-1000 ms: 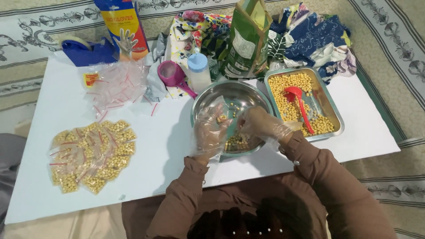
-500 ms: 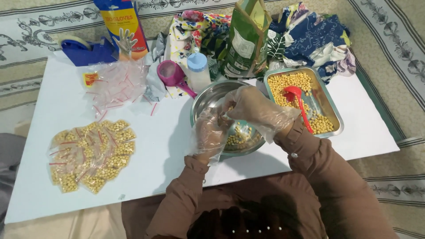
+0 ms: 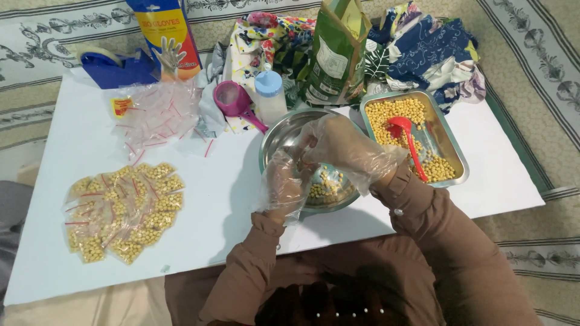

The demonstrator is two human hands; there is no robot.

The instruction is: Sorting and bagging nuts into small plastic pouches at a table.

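Note:
Both my hands wear thin clear plastic gloves and meet over a round steel bowl (image 3: 275,136). My left hand (image 3: 283,186) grips a small clear bag of yellow beans (image 3: 326,181) that hangs inside the bowl. Just above the bag arches my right hand (image 3: 347,148), with its fingertips pinched at the bag's top beside my left fingers. The bag's mouth is hidden by the gloves. To the right of the bowl, a steel tray (image 3: 450,142) holds loose yellow beans and a red scoop (image 3: 406,136).
A heap of filled small bags (image 3: 121,208) lies on the white table's left. Empty zip bags (image 3: 160,115), a pink scoop (image 3: 232,99), a white bottle (image 3: 270,93), a green pouch (image 3: 335,54), a glove box (image 3: 166,36), a blue tape dispenser (image 3: 112,66) and patterned cloths (image 3: 423,48) line the back.
My right hand has lifted out of the bowl and moved left, onto the top of the bag held by my left hand. The left hand has barely shifted.

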